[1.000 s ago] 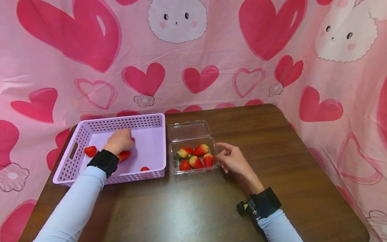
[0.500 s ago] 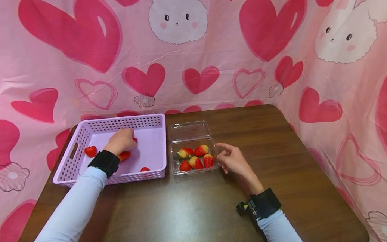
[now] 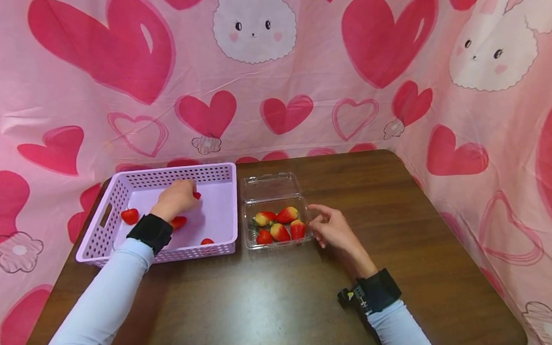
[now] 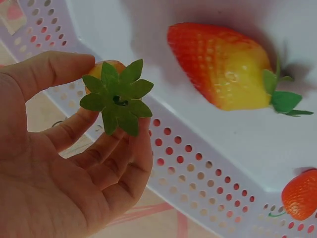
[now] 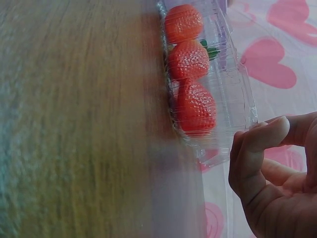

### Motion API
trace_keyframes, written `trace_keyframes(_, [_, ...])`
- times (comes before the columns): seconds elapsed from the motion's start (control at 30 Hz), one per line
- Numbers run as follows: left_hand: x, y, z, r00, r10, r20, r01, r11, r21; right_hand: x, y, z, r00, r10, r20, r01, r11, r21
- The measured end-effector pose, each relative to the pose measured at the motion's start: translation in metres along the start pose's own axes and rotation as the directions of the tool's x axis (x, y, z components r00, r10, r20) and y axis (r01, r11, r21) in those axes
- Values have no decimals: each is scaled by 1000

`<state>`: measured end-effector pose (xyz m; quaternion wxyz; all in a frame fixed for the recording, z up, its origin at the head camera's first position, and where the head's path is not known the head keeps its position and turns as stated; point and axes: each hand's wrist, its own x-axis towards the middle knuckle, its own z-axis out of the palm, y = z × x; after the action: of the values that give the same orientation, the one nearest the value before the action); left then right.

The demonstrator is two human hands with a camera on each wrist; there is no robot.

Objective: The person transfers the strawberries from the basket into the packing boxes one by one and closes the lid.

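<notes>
Moved: the left hand point(image 3: 178, 196) has shifted a little further from the person inside the lilac basket point(image 3: 114, 197), and the strawberry point(image 3: 197, 195) at its fingertips now shows more red than half a second ago; the right hand has stayed where it was.
Left hand: pinches the strawberry point(image 4: 117, 94) between thumb and fingertips, its green leaf cap facing the wrist camera, held above the basket's perforated wall point(image 4: 208, 173).
Under the left hand: a large red-and-yellow strawberry point(image 4: 223, 67) lies on the basket floor just beyond the held one; a smaller strawberry point(image 4: 301, 194) lies further along the same wall.
Other fruit in the basket: one strawberry point(image 3: 129, 216) to the left of the left wrist, one point(image 3: 178, 222) just beside the wrist, one point(image 3: 206, 241) by the near wall.
Right hand point(image 3: 334, 228): holds nothing, fingers loosely curled, resting on the surface point(image 3: 285, 300) just to the right of the clear clamshell box point(image 3: 274, 200); whether a fingertip point(image 5: 270, 130) touches the box cannot be told.
Clamshell box: lid open away from the hands, several strawberries point(image 3: 279, 224) inside, standing between the two hands and just beside the basket.
</notes>
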<state>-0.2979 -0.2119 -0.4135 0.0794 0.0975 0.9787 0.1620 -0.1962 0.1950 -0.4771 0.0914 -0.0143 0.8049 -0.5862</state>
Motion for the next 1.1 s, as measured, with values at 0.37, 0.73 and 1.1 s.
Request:
trace_keyframes(0.37, [0,14,-1,994,72,-83,-68,997,45,0,2,2,1000,-8,-10,8,1000,5])
trace_keyframes(0.73, [-7,36,-1,989,106,-101,-102,994,50,0,5,2,1000,-4,-6,4,1000,13])
trace_keyframes(1.1, [-14,55,-2,979,152,-133,-147,988,45,-1,5,1,999,-38,6,38,999,0])
